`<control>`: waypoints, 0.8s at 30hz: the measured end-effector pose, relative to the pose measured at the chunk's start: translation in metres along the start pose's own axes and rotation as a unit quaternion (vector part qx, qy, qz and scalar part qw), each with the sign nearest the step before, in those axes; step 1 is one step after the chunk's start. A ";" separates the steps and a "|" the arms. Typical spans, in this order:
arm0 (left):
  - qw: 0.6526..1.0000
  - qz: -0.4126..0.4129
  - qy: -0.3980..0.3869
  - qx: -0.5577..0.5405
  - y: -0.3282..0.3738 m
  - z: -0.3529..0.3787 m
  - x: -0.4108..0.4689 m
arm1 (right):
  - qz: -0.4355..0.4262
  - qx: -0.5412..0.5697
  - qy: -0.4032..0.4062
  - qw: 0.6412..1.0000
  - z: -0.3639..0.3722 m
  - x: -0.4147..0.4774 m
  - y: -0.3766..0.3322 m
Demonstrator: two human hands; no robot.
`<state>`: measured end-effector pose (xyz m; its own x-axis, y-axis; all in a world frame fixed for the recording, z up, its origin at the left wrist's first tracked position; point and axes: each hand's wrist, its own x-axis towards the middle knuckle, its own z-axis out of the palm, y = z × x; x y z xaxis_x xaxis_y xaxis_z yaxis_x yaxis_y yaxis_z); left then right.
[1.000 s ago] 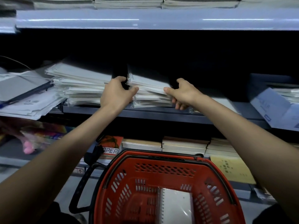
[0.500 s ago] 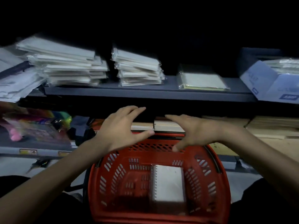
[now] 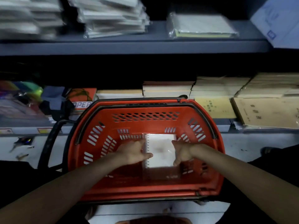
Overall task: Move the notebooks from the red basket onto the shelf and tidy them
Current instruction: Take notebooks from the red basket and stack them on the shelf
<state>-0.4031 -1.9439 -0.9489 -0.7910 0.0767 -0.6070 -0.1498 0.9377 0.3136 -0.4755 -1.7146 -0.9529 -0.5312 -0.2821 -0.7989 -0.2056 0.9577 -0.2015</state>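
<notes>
Having dropped into the red basket [image 3: 97, 125], left grip [image 3: 134, 153] and right grip [image 3: 183, 152] clasp the notebook [image 3: 160, 153].

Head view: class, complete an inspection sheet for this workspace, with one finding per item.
Surface: grey shelf, blurred by camera motion.
Job's things: red basket in front of the lower shelf; one white spiral notebook inside it; wrapped notebook stacks on the grey shelf.
Clutter: brown paper packs on the lower shelf; small items on the floor, left.
Hands: left hand and right hand grip the notebook's side edges.
Cables: nothing seen.
Surroundings: dim light; blue-white box at upper right.
</notes>
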 end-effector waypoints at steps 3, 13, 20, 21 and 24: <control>0.994 -0.044 -0.033 -0.098 -0.006 0.037 0.029 | 0.031 0.055 0.023 0.998 0.015 0.029 -0.002; 0.898 -0.175 0.071 -0.398 -0.012 0.069 0.078 | 0.176 0.347 0.120 0.913 0.043 0.068 -0.003; 0.838 -0.156 0.022 -0.522 -0.020 0.063 0.076 | 0.227 0.412 0.204 0.858 0.037 0.069 0.001; 0.835 -0.148 0.008 -0.531 -0.020 0.059 0.074 | 0.221 0.431 0.197 0.852 0.037 0.068 0.001; 0.818 -0.129 -0.007 -0.561 -0.025 0.049 0.067 | 0.189 0.462 0.215 0.840 0.035 0.064 -0.002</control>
<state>-0.4235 -1.9460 -1.0333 -0.6421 -0.0634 -0.7640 -0.7662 0.0225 0.6422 -0.4804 -1.7323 -1.0240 -0.7027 0.2476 -0.6670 0.6645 0.5633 -0.4910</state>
